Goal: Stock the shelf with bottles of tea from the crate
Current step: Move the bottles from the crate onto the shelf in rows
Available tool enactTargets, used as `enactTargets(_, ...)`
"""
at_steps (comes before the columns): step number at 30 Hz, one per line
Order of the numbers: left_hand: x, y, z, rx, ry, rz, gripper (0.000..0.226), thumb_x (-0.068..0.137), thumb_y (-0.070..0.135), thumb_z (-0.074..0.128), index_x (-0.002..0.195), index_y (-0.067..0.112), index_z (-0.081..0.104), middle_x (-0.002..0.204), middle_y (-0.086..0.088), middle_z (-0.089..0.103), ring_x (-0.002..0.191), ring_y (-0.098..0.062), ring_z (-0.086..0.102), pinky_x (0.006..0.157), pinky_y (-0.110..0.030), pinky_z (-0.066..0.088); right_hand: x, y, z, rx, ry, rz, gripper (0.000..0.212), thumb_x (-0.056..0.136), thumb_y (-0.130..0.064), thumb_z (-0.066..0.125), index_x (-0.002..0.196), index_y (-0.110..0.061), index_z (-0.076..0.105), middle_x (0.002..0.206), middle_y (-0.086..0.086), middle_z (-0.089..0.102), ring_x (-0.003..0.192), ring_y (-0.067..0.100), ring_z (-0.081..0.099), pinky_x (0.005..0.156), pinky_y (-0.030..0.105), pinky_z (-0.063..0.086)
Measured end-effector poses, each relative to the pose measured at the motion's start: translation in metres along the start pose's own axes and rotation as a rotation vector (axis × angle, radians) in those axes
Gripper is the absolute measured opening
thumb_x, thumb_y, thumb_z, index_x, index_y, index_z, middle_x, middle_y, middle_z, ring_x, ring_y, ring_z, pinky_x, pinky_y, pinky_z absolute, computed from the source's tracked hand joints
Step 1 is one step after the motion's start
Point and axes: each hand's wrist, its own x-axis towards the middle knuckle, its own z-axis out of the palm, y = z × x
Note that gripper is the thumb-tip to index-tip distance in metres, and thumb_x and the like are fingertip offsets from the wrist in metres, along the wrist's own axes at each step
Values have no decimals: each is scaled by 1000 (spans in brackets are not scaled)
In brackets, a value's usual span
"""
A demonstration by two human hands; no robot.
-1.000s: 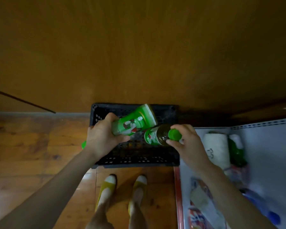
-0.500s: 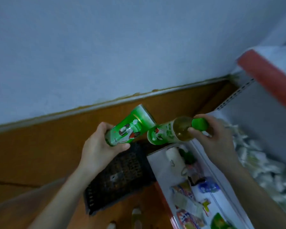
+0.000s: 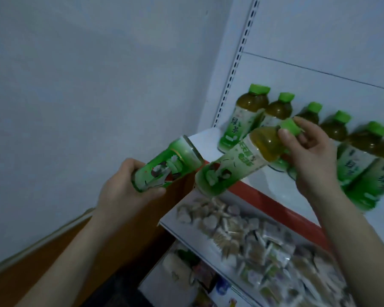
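Note:
My left hand (image 3: 124, 191) grips a green-labelled tea bottle (image 3: 169, 167) near its neck, its base pointing up and right, just left of the shelf's corner. My right hand (image 3: 308, 156) pinches the green cap of a second tea bottle (image 3: 235, 165), which lies tilted with its base toward the first. Both bottles hang in front of the white shelf (image 3: 211, 140) with a red front edge. A row of several green tea bottles (image 3: 242, 120) stands on that shelf behind my right hand. The crate is out of view.
The shelf below (image 3: 253, 235) is packed with small wrapped snacks. A lower shelf (image 3: 186, 273) holds mixed packets. A slotted white upright (image 3: 233, 69) runs up the shelf's left side. To the left are a pale wall and a brown wooden floor (image 3: 75, 262).
The view swung up from the black crate on the floor to the shelf. Both hands rose with their bottles, now level with the shelf that holds the tea row.

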Motion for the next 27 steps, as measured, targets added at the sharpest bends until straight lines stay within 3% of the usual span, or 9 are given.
enactTargets(4, 24, 24, 19, 19, -15, 78, 50, 58, 38, 82, 90, 25, 46, 79, 3, 61, 70, -29, 62, 64, -51, 52, 39, -12, -25, -65, 69, -68, 38, 85, -12, 62, 122, -13, 54, 91, -9, 61, 83, 1, 62, 73, 19, 54)
enactTargets(8, 44, 44, 41, 45, 5, 144, 50, 59, 33, 83, 94, 22, 48, 79, 11, 57, 77, -25, 60, 65, -43, 50, 80, -2, -42, -148, 38, -75, 39, 85, -17, 63, 123, -20, 53, 118, 7, 60, 111, 21, 57, 94, 38, 50)
enactTargets(11, 57, 55, 56, 29, 9, 153, 57, 50, 50, 79, 91, 26, 48, 81, 10, 58, 80, -24, 59, 69, -43, 49, 110, 13, -46, -218, -48, -64, 41, 85, -20, 63, 125, -22, 52, 129, 11, 54, 120, 26, 51, 99, 45, 47)
enactTargets(18, 78, 64, 87, 45, 57, 146, 47, 48, 50, 69, 83, 32, 44, 78, 12, 57, 75, -24, 59, 67, -44, 50, 152, 45, -31, -301, -246, -91, 45, 88, -18, 58, 131, -16, 46, 133, 10, 50, 125, 23, 46, 101, 39, 45)
enactTargets(22, 86, 67, 97, 54, 85, 120, 49, 56, 39, 83, 83, 34, 43, 80, 12, 57, 80, -25, 59, 71, -44, 50, 163, 53, -25, -248, -306, -4, 55, 88, -23, 58, 137, -14, 37, 137, 12, 47, 123, 21, 47, 95, 30, 44)
enactTargets(27, 97, 64, 102, 22, 83, 124, 48, 61, 29, 82, 93, 27, 47, 80, 6, 59, 68, -25, 56, 62, -43, 49, 151, 64, -28, -354, -232, -31, 65, 82, -39, 62, 135, -12, 39, 135, 5, 49, 113, 12, 47, 87, 25, 40)
